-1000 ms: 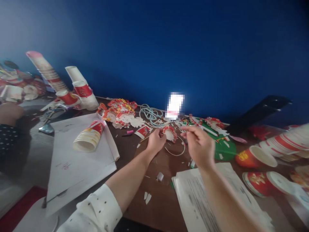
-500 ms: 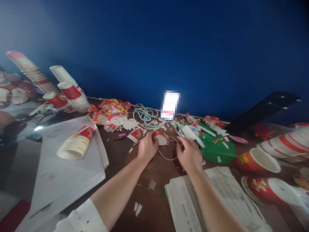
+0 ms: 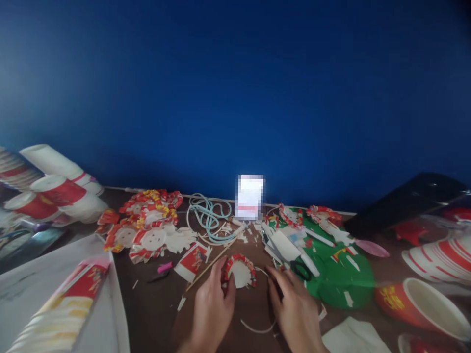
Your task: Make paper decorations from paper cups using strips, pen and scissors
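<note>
Between the fingers and thumb of my left hand is a round paper piece, white in the middle with a folded red rim, which looks cut from a paper cup. My right hand is pinched on a thin white strip that curves below the fingers and up toward the round piece. Whether the strip joins the rim cannot be made out. Just beyond my right hand lie dark-handled scissors. A thin stick and a red printed paper scrap lie beyond my left hand.
A pile of similar red-rimmed pieces and a light-blue cord lie at the back. A lit phone screen stands against the blue wall. Green round sheets are at right. Paper cups flank both sides.
The view has tilted up and moved closer, so things sit lower in the picture. Both hands keep their hold on the round piece and the strip.
</note>
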`<state>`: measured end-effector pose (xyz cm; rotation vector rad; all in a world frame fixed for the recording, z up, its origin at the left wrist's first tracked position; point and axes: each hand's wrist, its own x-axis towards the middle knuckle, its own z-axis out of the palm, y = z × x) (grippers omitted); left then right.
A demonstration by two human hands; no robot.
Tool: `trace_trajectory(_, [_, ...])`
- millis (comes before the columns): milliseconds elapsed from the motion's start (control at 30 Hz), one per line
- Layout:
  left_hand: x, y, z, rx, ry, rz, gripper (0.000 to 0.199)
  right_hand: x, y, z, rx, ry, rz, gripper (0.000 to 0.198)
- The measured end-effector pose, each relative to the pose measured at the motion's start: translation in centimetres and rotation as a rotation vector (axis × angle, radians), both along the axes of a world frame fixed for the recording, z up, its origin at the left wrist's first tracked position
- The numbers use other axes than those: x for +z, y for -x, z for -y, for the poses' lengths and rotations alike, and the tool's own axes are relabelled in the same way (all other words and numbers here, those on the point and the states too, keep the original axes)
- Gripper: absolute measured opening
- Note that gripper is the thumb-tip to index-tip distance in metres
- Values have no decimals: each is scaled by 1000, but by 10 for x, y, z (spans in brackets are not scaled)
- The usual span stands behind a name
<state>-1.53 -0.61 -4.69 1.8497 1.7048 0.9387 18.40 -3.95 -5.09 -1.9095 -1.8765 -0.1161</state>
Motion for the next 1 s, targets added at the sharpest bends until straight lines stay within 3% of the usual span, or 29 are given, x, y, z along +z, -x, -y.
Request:
trace_trajectory(233, [-5,1,-2,-9,-114,-132,39,3,3,-2,30,-36,9,30])
trace_trajectory(433, [12,-5,-9,-38,-39,-201,40,14,3,-11,71,61,14,33])
trace_trajectory(567, [21,-7,-11,-31,29,-202,42,22,4,-15,7,124,9,34])
trace_trajectory(1000, [24,-9,-17,-14,81,-188,40,30,3,-23,-30,332,-2,36])
